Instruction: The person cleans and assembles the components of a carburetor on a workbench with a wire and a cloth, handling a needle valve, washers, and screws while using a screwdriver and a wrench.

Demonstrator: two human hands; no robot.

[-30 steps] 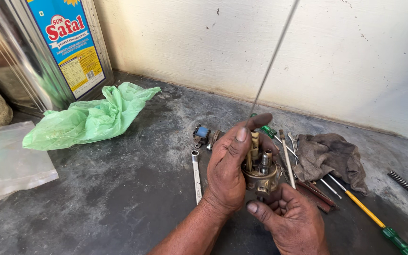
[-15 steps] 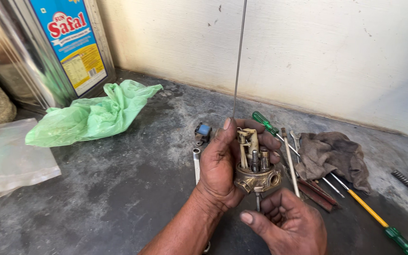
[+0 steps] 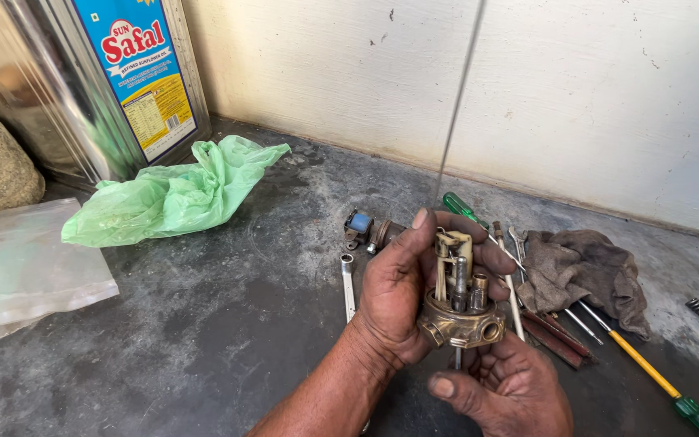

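1. A person's left hand (image 3: 402, 295) is wrapped around a small brass-coloured carburettor body (image 3: 459, 311), thumb on one side and fingers curled round the far side. It is held upright above a dark, stained workbench (image 3: 228, 340).
2. The right hand (image 3: 511, 388) sits directly beneath the carburettor body, palm up and fingers loosely cupped. A thin pin (image 3: 457, 358) hangs from the body's underside towards that palm. I cannot tell whether the hand pinches it.
3. Risk: the body looks greasy and has slim upright posts, so a loosened grip could drop it onto the bench and bend them.
4. Risk: the small pin could slip out past the cupped palm and roll away among the tools.
5. Just right of the carburettor body lie a brown rag (image 3: 580, 271), a green-handled screwdriver (image 3: 467, 212) and a yellow-shafted screwdriver (image 3: 645, 368); these could hide a fallen part.
6. Just left of it lies a slim spanner (image 3: 349, 283); far left, a crumpled green plastic bag (image 3: 171, 194).
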